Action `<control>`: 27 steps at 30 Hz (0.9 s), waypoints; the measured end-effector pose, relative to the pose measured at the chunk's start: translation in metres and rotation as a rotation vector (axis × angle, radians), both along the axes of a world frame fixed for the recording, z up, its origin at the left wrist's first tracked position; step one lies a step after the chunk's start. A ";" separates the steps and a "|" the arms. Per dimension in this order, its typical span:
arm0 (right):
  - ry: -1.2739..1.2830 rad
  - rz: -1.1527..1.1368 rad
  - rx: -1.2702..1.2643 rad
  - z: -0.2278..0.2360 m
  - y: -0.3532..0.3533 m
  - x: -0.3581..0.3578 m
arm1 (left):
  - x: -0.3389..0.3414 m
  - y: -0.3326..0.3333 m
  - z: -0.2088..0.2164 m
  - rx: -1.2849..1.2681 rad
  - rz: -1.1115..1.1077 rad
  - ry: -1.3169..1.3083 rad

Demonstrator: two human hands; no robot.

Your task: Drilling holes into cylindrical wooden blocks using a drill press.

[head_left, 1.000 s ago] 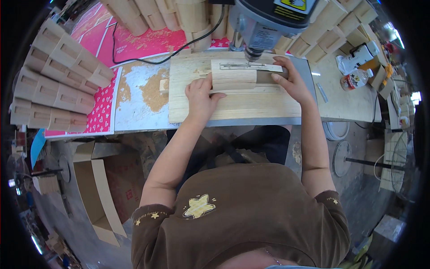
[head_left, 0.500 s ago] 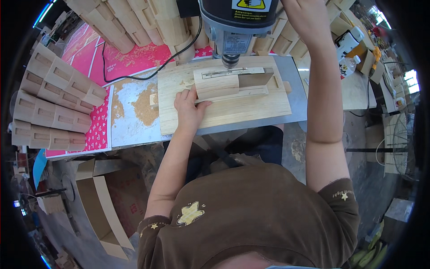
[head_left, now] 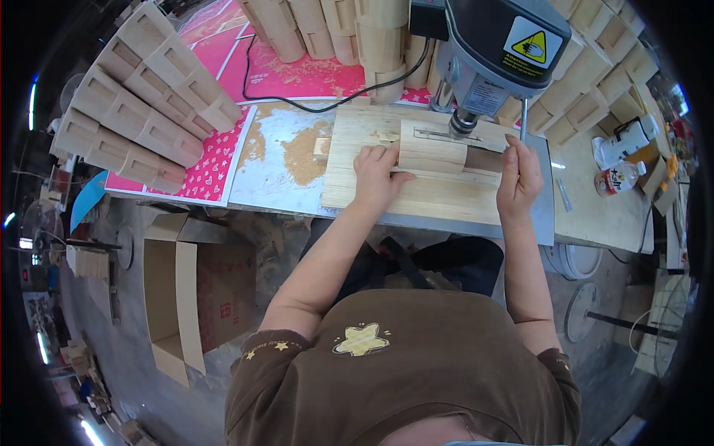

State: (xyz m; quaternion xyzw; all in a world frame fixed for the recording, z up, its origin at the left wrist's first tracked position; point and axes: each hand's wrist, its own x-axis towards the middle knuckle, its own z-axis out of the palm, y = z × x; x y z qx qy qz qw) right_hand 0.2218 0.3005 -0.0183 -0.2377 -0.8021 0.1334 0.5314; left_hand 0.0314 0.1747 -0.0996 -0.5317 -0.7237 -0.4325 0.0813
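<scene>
A rounded, pale wooden block lies on its side in a wooden jig on a flat board. At the block's left end, my left hand holds it with the fingers pressed to the end and the thumb out in front. Above the block stands a dark grey and blue drill press, its chuck close over a slotted strip on top. My right hand is closed round the lower end of the drill press lever, beside the block's right. The drill tip is too small to make out.
Stacks of slotted wooden pieces stand at the left, with more behind the drill press. A black cable crosses the sawdust-strewn table. At right are a plastic bottle and white jug. An open cardboard box sits below left.
My right hand has come down from high beside the drill press to near the block, bringing the lever down. The view has shifted; my left hand stays at the block's left end.
</scene>
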 end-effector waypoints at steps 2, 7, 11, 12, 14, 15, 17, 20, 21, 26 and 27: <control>0.024 0.004 0.021 0.002 0.000 0.002 | 0.002 -0.002 0.001 -0.012 -0.004 -0.004; 0.023 0.013 0.072 0.075 0.007 0.008 | -0.001 -0.005 0.000 -0.057 0.030 0.032; -0.149 -0.162 0.354 0.150 0.080 -0.048 | 0.006 0.002 0.000 -0.060 -0.016 0.063; -0.330 -0.233 0.626 0.158 0.104 -0.045 | 0.016 0.017 0.000 -0.082 -0.065 0.021; -0.272 -0.222 0.255 0.169 0.089 -0.054 | 0.022 0.024 -0.004 -0.112 -0.093 -0.020; -0.188 -0.178 -0.111 0.172 0.082 -0.058 | 0.019 0.023 -0.006 -0.118 -0.094 -0.038; -0.189 -0.175 -0.062 0.169 0.066 -0.042 | 0.020 0.024 -0.008 -0.127 -0.100 -0.064; -0.170 -0.141 0.080 0.159 0.031 -0.012 | 0.022 0.027 -0.007 -0.146 -0.114 -0.077; -0.152 -0.068 0.055 0.143 0.020 -0.011 | 0.017 0.018 -0.009 -0.141 -0.078 -0.078; -0.012 -0.001 -0.109 0.068 -0.012 0.005 | 0.019 0.018 -0.006 -0.120 -0.092 -0.086; 0.037 0.006 -0.024 0.052 -0.011 0.005 | 0.020 0.019 -0.005 -0.118 -0.098 -0.092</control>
